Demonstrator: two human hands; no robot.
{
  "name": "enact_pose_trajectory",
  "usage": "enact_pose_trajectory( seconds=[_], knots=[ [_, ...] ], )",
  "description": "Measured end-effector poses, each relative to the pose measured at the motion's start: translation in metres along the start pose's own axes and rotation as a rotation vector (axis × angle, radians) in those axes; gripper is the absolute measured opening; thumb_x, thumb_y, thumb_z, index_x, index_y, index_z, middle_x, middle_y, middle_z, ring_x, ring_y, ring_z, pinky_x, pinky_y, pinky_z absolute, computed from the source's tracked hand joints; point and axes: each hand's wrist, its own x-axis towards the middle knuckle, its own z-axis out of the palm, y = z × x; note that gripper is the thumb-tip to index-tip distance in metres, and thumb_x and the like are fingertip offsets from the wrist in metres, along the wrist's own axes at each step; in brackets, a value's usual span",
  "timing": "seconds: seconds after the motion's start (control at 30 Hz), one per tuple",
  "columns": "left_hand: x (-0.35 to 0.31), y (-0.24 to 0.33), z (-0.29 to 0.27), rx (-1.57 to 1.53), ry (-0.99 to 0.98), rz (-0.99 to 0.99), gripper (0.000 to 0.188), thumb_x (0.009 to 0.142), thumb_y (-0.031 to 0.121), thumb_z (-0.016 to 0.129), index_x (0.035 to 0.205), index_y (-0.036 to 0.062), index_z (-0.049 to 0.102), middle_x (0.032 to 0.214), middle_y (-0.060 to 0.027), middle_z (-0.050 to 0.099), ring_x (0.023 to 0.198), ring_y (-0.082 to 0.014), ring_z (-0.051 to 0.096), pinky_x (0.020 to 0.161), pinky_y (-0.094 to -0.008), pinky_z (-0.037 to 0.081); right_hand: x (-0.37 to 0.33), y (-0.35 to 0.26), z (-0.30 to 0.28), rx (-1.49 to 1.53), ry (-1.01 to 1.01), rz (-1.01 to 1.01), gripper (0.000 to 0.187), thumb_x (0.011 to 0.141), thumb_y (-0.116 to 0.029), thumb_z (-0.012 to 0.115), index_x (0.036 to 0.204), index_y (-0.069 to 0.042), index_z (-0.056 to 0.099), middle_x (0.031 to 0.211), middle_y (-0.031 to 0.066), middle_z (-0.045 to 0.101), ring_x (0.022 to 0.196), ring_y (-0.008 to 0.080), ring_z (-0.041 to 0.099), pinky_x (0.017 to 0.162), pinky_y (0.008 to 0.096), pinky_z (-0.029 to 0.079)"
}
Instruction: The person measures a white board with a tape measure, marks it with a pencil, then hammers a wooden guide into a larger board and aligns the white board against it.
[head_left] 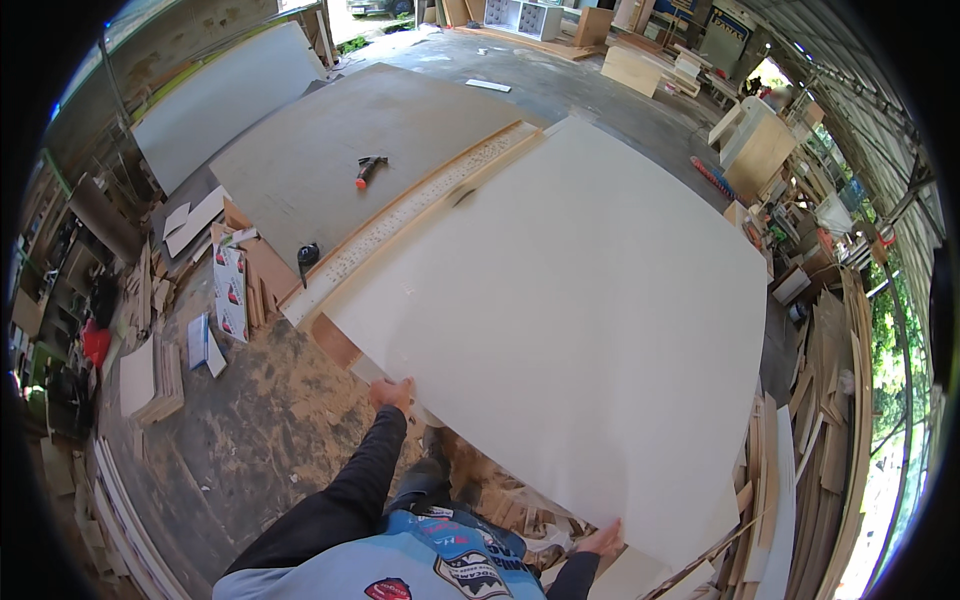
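Observation:
A large white sheet panel (580,330) lies wide in front of me, its near edge at my body. My left hand (393,393) is closed on the near edge, close to the panel's left corner. Farther right along that edge, my right hand (602,540) grips it, the thumb on top and the other fingers hidden underneath. Beyond the panel's left side runs a long wooden strip (410,215) with a pale speckled face. A small dark slim item (464,197) rests by the panel's left side.
On a grey-brown board (330,130) lie a black-and-orange hand tool (370,172) and a black tape measure (308,256). Stacked cut boards (155,380) stand on the sawdust-strewn floor at left. Upright timber offcuts (820,370) crowd the right. Another white panel (235,100) leans far left.

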Motion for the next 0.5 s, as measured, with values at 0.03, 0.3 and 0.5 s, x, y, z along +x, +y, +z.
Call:
enact_pose_trajectory(
  seconds=[0.03,0.3,0.5],
  knots=[
    [0.012,-0.006,-0.015,0.119,0.116,0.034,0.037,0.065,0.021,0.084,0.076,-0.0075,0.062,0.072,-0.0188,0.066,0.062,-0.0302,0.068,0.055,-0.0384,0.054,-0.024,-0.069,0.021,0.187,0.114,0.337,0.048,0.086,-0.024,0.066,0.114,0.01,0.047,0.121,0.0249,0.05,0.119,0.0291,0.048,0.094,0.0421,0.046],
    [0.032,0.016,-0.013,-0.066,0.147,0.249,0.054,0.055,0.022,0.091,0.089,-0.0017,0.057,0.086,-0.0183,0.067,0.08,-0.0339,0.067,0.071,-0.0402,0.053,-0.072,-0.129,0.059,-0.095,0.265,0.281,0.042,0.076,-0.023,0.074,0.094,0.012,0.057,0.102,0.0229,0.058,0.089,0.0323,0.061,0.073,0.0452,0.054],
    [0.035,0.002,-0.004,0.14,0.311,0.173,0.075,0.048,0.022,0.095,0.099,0.0018,0.044,0.089,-0.0157,0.062,0.082,-0.0333,0.064,0.072,-0.0411,0.052,-0.059,-0.139,0.069,-0.414,0.361,0.446,0.044,0.079,-0.019,0.072,0.104,0.013,0.056,0.112,0.0242,0.06,0.091,0.0325,0.064,0.081,0.0423,0.055]
  ],
)
